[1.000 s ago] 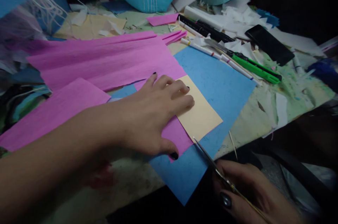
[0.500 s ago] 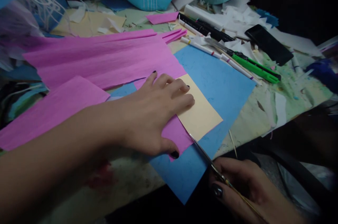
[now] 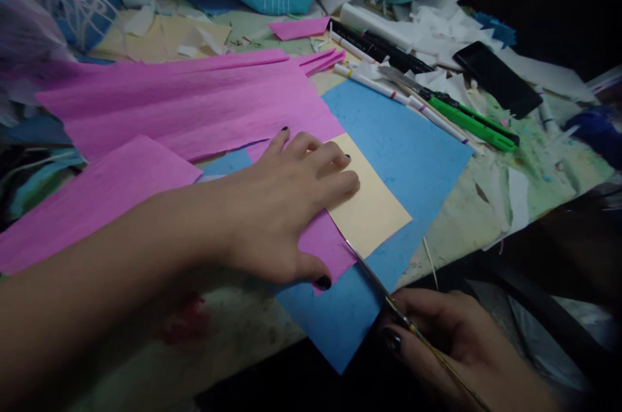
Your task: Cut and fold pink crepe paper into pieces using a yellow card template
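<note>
My left hand (image 3: 286, 205) lies spread over a cream paper rectangle (image 3: 372, 208) and the pink paper (image 3: 325, 240) under it. Both papers rest on a blue sheet (image 3: 403, 140). From the lower right, my right hand (image 3: 457, 334) holds thin metal scissors (image 3: 376, 279), whose tip touches the pink paper along the cream rectangle's lower left edge. The blades look nearly closed. The part of the cream rectangle beneath my left fingers is hidden.
Large pink crepe sheets (image 3: 194, 107) spread across the left. Behind the blue sheet lie marker pens (image 3: 389, 85), a green cutter (image 3: 471, 124), a black phone (image 3: 498, 78) and white paper scraps. The table's front edge runs beneath the blue sheet.
The scissors' tip has moved slightly up and left along the cream rectangle's edge. My left hand keeps its place on the papers; the view has shifted a little.
</note>
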A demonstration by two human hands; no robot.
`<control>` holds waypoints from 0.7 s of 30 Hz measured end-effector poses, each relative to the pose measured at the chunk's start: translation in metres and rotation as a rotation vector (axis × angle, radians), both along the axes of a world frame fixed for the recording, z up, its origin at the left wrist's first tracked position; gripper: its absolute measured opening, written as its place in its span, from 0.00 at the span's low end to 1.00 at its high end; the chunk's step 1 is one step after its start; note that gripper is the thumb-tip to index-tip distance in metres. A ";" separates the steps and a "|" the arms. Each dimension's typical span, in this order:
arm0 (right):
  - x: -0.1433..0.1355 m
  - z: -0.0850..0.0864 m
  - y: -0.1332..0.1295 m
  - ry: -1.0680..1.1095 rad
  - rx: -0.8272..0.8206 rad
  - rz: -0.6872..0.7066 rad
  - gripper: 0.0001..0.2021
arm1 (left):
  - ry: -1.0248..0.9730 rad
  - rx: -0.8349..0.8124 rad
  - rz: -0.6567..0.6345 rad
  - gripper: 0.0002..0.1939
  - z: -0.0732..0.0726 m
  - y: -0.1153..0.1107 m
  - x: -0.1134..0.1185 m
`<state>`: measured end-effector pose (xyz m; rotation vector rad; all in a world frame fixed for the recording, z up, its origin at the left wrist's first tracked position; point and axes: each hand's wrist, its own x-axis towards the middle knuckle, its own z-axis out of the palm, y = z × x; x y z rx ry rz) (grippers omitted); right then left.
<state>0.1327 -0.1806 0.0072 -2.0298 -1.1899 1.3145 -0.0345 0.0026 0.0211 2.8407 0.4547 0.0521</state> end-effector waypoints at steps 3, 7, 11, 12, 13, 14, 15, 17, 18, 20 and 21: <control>-0.001 -0.001 -0.001 0.022 0.002 -0.003 0.22 | 0.005 0.000 0.002 0.39 0.000 0.000 0.000; 0.000 -0.002 -0.001 0.044 -0.003 -0.011 0.22 | 0.005 0.001 0.002 0.40 0.000 0.000 0.000; 0.004 -0.004 -0.001 0.089 -0.056 0.046 0.19 | 0.007 0.004 0.005 0.39 0.000 0.000 0.000; 0.005 -0.004 -0.001 0.100 -0.064 0.057 0.19 | 0.010 0.002 0.007 0.39 0.000 0.000 0.000; 0.005 -0.004 -0.001 0.108 -0.071 0.056 0.19 | 0.011 -0.001 0.008 0.39 0.001 0.000 0.000; 0.005 -0.005 -0.001 0.114 -0.076 0.043 0.19 | 0.011 -0.004 0.009 0.39 0.001 0.000 0.001; 0.004 -0.005 -0.001 0.118 -0.082 0.019 0.20 | 0.011 -0.006 0.009 0.39 0.001 0.000 0.001; 0.002 -0.005 -0.002 0.145 -0.103 -0.046 0.20 | 0.010 -0.002 0.006 0.39 0.000 0.000 0.001; 0.000 -0.004 -0.002 0.170 -0.121 -0.074 0.20 | 0.009 0.002 0.006 0.40 0.000 0.000 0.000; -0.002 -0.003 -0.002 0.218 -0.164 -0.119 0.20 | 0.007 0.011 0.007 0.40 -0.001 0.000 0.000; -0.003 -0.002 -0.001 0.233 -0.180 -0.134 0.20 | 0.005 0.014 0.007 0.39 -0.001 0.000 0.000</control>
